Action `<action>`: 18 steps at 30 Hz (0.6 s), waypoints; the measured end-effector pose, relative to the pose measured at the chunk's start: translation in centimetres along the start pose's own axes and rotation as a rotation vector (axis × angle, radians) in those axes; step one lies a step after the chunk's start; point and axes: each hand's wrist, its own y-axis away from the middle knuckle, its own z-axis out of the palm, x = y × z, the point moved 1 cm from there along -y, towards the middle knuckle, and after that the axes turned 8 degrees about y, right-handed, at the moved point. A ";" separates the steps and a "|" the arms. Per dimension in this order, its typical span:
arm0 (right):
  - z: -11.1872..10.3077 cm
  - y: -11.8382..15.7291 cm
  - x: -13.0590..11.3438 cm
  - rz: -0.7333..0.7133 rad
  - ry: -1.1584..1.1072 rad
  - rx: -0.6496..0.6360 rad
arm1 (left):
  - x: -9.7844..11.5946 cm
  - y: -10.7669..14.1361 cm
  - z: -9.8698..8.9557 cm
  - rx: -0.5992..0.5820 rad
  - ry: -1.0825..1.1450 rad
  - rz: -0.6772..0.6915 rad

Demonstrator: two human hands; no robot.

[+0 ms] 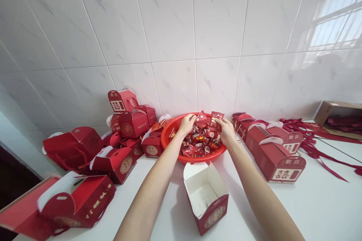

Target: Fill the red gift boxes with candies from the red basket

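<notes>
A round red plastic basket (195, 160) holds many wrapped candies (198, 147) in red and gold. Over its left part, my left hand (187, 124) pinches a small red candy packet (200, 116) with white dots. My right hand (226, 131) grips a flat red candy packet (216, 121) with pale print, held up over the basket's right side. Between my forearms, in front of the basket, stands an open red gift box (209, 199) with a white inside; no candies show in it.
Several red gift boxes (132, 123) are stacked and crowded on the left. More closed boxes (278, 158) stand in a row on the right. Dark red ribbons (313, 150) and a cardboard carton (339, 118) lie farther right. A tiled wall (215, 26) rises behind.
</notes>
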 end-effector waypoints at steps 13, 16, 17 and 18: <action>0.2 0.4 -0.4 0.012 0.022 -0.034 | 0.5 0.8 -0.3 -0.010 0.060 0.108; 0.4 0.8 -0.7 0.028 0.027 -0.042 | 1.1 1.1 0.0 -0.043 0.069 0.129; 0.5 0.9 -0.7 0.037 0.032 -0.044 | 1.4 1.2 0.1 -0.048 0.078 0.128; 0.5 1.1 -0.8 0.048 0.040 -0.048 | 1.7 1.3 0.3 -0.051 0.089 0.121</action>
